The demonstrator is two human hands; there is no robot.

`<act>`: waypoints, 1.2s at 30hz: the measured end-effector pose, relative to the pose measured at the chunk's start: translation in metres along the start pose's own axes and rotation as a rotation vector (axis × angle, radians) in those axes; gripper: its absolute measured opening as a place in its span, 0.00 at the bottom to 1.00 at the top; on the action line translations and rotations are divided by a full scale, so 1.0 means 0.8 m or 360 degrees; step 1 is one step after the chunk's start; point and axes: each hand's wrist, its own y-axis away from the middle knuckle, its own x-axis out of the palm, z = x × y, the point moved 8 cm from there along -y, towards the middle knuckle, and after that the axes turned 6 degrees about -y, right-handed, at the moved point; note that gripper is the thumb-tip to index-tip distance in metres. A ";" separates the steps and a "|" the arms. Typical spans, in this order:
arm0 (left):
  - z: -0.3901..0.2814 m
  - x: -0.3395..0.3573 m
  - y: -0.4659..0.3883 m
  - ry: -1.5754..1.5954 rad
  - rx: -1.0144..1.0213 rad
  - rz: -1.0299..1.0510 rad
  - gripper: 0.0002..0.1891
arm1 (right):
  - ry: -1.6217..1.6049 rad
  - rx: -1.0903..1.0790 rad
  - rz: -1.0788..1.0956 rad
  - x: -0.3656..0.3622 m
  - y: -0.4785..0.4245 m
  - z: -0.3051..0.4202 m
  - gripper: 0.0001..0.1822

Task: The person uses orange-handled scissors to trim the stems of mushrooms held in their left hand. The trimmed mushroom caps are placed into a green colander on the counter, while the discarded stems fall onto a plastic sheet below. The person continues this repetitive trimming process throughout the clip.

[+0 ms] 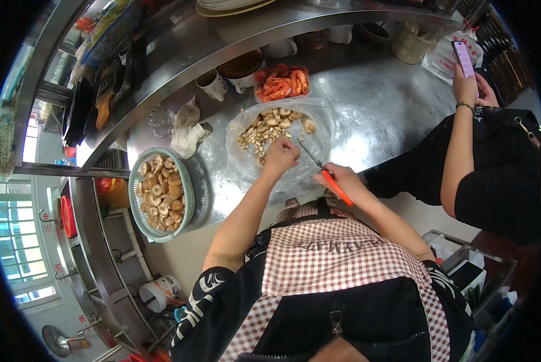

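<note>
My right hand [340,176] grips a pair of scissors [337,188] with red-orange handles, its blades pointing up and left over a clear plastic bag [322,113]. Just left of the blade tips is my left hand [281,156], fingers curled together; whether something small sits between them is hidden. On the spread bag lie small cut mushroom pieces [261,138] and, behind them, several larger mushrooms [277,118]. One mushroom [309,125] lies apart at the right. To the left, a pale green plastic basket [190,203] holds many brown-capped mushrooms [162,192] at the steel table's edge.
Behind the bag stands a plastic tub of red shrimp [282,85], beside mugs [212,85] under a steel shelf [252,43]. A crumpled white cloth [189,135] lies near the basket. At right, another person's hand [466,86] holds a phone [464,59] over the table.
</note>
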 end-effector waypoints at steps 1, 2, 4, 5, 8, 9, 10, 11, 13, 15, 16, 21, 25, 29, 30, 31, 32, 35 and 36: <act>0.008 -0.001 -0.012 0.0058 0.0000 -0.0022 0.03 | -0.0129 0.0107 0.0030 -0.001 -0.001 -0.007 0.25; 0.004 -0.006 -0.029 -0.0158 0.0141 -0.0112 0.07 | -0.0260 0.0214 0.0059 -0.004 -0.004 -0.012 0.25; -0.019 -0.003 -0.062 -0.0582 0.0416 -0.0262 0.16 | -0.0548 0.0283 0.0055 -0.009 -0.015 -0.029 0.25; -0.028 0.006 -0.072 -0.0744 0.0467 -0.0289 0.17 | -0.0644 0.0377 0.0020 -0.013 -0.022 -0.044 0.27; -0.060 0.035 -0.083 -0.1192 0.0559 -0.0488 0.23 | -0.0732 0.0410 -0.0029 -0.028 -0.017 -0.045 0.31; -0.069 0.042 -0.077 -0.1283 0.0599 -0.0555 0.21 | -0.0736 0.0421 -0.0022 -0.028 -0.013 -0.051 0.32; -0.077 0.047 -0.068 -0.1373 0.0639 -0.0622 0.20 | -0.0739 0.0432 -0.0016 -0.027 -0.008 -0.055 0.33; -0.083 0.051 -0.059 -0.1461 0.0680 -0.0690 0.19 | -0.0739 0.0430 -0.0016 -0.027 -0.002 -0.057 0.32; -0.077 0.043 -0.055 -0.1370 0.0721 -0.0665 0.15 | -0.0740 0.0410 -0.0004 -0.026 0.012 -0.050 0.32; -0.068 0.030 -0.049 -0.1237 0.0750 -0.0560 0.13 | -0.0722 0.0406 0.0031 -0.020 0.019 -0.059 0.31; -0.060 0.025 -0.044 -0.1147 0.0755 -0.0459 0.13 | -0.0688 0.0405 0.0055 -0.016 0.019 -0.067 0.32; -0.031 -0.004 -0.005 0.0500 0.0106 -0.0320 0.05 | -0.0214 0.0030 -0.0106 -0.015 0.022 -0.042 0.31; -0.004 -0.020 -0.021 0.0434 0.0233 -0.0221 0.06 | -0.0194 0.0188 -0.0006 -0.011 0.004 -0.041 0.32; -0.056 0.003 -0.019 -0.0568 0.0493 -0.0249 0.10 | -0.0561 0.0375 -0.0002 -0.004 -0.002 -0.063 0.31; -0.072 0.013 -0.019 -0.0798 0.0821 -0.0385 0.11 | -0.0547 0.0379 0.0006 -0.007 0.002 -0.059 0.31; -0.089 0.025 -0.013 -0.1030 0.1147 -0.0523 0.13 | -0.0532 0.0383 0.0015 -0.008 0.004 -0.057 0.31; -0.086 0.035 -0.019 -0.1040 0.1138 -0.0467 0.15 | -0.0523 0.0394 0.0020 -0.007 0.005 -0.059 0.31; -0.078 0.043 -0.036 -0.1179 0.1038 -0.0425 0.13 | -0.0475 0.0414 0.0008 -0.007 0.010 -0.060 0.31; -0.067 0.029 -0.044 -0.0924 0.0773 -0.0415 0.13 | -0.0448 0.0416 -0.0007 -0.009 0.017 -0.054 0.32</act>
